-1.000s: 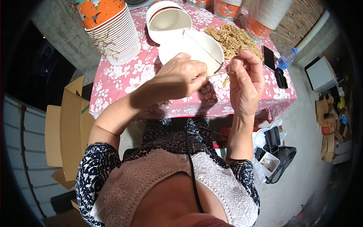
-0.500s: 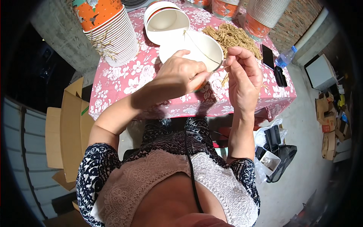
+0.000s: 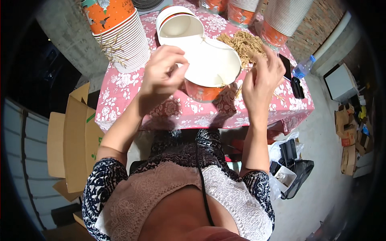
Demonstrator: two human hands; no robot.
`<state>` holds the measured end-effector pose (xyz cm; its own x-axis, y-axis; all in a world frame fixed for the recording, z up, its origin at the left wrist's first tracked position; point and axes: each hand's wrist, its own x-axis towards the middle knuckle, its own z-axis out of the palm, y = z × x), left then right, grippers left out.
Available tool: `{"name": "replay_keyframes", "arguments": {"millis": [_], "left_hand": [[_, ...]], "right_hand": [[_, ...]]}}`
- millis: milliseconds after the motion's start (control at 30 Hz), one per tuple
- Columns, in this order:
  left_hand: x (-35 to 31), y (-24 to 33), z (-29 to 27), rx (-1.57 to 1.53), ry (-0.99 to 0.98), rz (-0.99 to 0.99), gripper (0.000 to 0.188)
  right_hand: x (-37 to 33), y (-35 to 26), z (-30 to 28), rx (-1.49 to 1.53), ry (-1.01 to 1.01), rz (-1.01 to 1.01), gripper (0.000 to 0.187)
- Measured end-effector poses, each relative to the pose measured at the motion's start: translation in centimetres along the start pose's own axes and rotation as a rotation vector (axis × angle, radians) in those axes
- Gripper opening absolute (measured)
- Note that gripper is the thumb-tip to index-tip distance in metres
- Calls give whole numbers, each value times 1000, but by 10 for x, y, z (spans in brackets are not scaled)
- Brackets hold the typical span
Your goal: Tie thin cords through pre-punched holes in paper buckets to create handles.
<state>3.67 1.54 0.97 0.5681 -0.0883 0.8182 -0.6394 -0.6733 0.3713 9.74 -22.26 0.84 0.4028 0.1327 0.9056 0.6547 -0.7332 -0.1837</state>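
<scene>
In front of me stands an orange paper bucket (image 3: 201, 93) with a white inside, its mouth tipped toward me. A thin cord (image 3: 240, 59) runs along the bucket's right side, from a knot at the far rim to one at the near rim. My left hand (image 3: 164, 71) is raised by the left rim, fingers curled but apart, slightly blurred, with nothing seen in it. Off the right rim, my right hand (image 3: 262, 78) hovers with bent, parted fingers, also without a visible thing. Past it lies a heap of tan cords (image 3: 245, 42).
A tall stack of buckets (image 3: 124, 44) with tan cord ends stands at left. Behind the bucket, nested white buckets (image 3: 179, 26) lie on their side. More stacks (image 3: 287, 18) line the back. A phone (image 3: 284, 66), a black case (image 3: 297, 87) and a water bottle (image 3: 304, 67) are at right.
Both hands have come away from the near rim and the cord's end: the left hand went left, the right slightly right. The cord's near end now sits knotted at the rim.
</scene>
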Motion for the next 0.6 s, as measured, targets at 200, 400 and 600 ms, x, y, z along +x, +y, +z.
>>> {"name": "replay_keyframes", "arguments": {"millis": [200,400,600], "left_hand": [[-49,-14,-10,-120,183,-382,10],[-83,-26,-9,-131,124,-557,13],[-88,-32,-48,-114,-31,-367,70]], "right_hand": [[-21,-41,-16,158,-421,-129,32],[-32,-18,8,445,-343,-53,13],[-53,8,14,1611,-219,744,23]]}}
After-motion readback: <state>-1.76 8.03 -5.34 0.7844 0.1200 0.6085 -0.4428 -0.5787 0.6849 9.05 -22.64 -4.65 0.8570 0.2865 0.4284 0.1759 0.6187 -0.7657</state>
